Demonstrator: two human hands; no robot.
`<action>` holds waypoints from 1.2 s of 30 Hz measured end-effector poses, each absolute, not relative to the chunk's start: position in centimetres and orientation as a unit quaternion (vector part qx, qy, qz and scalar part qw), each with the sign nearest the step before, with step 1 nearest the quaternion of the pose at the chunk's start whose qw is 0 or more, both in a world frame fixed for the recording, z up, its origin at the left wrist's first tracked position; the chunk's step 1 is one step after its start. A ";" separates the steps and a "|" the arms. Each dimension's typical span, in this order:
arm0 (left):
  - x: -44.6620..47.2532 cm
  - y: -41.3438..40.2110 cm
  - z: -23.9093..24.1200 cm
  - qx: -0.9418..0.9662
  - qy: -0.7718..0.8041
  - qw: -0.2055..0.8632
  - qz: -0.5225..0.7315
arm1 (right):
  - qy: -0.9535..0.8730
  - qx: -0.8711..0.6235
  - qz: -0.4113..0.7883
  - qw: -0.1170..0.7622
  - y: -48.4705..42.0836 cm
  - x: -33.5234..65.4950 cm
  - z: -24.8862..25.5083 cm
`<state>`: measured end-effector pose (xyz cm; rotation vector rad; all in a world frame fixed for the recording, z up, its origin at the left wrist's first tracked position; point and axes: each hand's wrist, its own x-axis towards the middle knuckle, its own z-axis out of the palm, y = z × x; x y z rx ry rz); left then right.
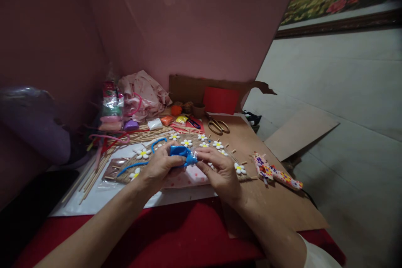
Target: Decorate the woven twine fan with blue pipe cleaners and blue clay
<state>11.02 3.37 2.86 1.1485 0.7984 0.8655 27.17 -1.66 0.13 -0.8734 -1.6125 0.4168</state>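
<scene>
A small packet of blue modelling clay [179,150] in clear wrap is between my hands, above the table. My left hand [161,162] is closed around its body. With thumb and fingers, my right hand [220,171] pinches the crinkled clear end, where a lump of blue shows. Under them lies a twine-wrapped, fan-shaped piece with stick ends poking out, decorated with white daisies [240,168] that have yellow centres. A blue strand [133,167] curves across its left part. Pink dotted fabric [188,177] shows below my hands, partly hidden by them.
Gold-handled scissors [217,126] lie on the brown cardboard [248,134]. A glue gun with a flowered cover [276,172] rests at the right. Clay packets, including a white one [155,124], and wooden sticks [91,180] are at the left and back. Red cloth [176,230] covers the front edge.
</scene>
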 end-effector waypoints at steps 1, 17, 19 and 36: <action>10.9 3.4 2.8 0.514 0.347 0.683 0.386 | -0.685 -0.380 0.193 0.591 -1.6 27.2 0.1; 10.7 3.6 2.7 0.495 0.332 0.722 0.351 | -0.667 -0.384 0.338 0.542 -1.7 27.3 0.3; 10.6 3.7 2.7 0.498 0.326 0.730 0.334 | -0.664 -0.382 0.349 0.539 -1.7 27.3 0.3; 10.4 3.8 2.4 0.458 0.364 0.761 0.282 | -0.713 -0.418 0.281 0.487 -1.9 27.4 0.3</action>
